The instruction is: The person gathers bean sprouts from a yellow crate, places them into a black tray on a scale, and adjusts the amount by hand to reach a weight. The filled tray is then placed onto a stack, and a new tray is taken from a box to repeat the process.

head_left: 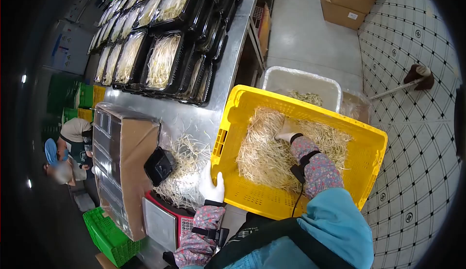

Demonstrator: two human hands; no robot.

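- Head view, right hand (287, 131): its gloved fingers are sunk into the sprouts (262, 157) in the yellow crate (366, 162), so whether they are closed on any cannot be told. The sprouts lie around and below the fingertips, heaped from the crate's middle towards its left end.
- Head view, left hand (211, 187): it lies open against the crate's left end, thumb apart from the fingers (this glove is white and well in sight), with loose sprouts (183, 172) just beside it on the table (218, 75).
- Head view, counts: one yellow crate, one pale tub (287, 77) beyond it with some sprouts inside, one black tray (160, 166) tilted by the loose sprouts, one red scale (161, 226) and one large carton (136, 157).
- Head view, farther off: filled packs (162, 60) stand stacked on the table, too many and too overlapped to count exactly. One other person (75, 142) in a blue cap is beyond the carton.
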